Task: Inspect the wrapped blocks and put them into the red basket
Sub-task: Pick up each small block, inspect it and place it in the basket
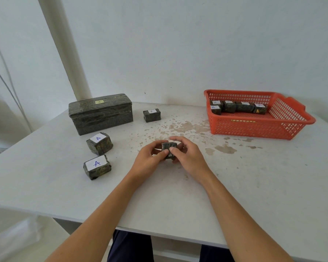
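Hands meet at table centre: left hand (150,160) and right hand (190,157) both pinch one small wrapped block (168,147) with curled fingers. Red basket (254,127) sits far right, well apart, with several blocks (244,107) inside. Three loose blocks (99,143) marked A lie on the left.

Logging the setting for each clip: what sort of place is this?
Probably a plain indoor room set up for a sorting exercise: bare white wall, stained white table, labelled wrapped blocks and a red basket on it.
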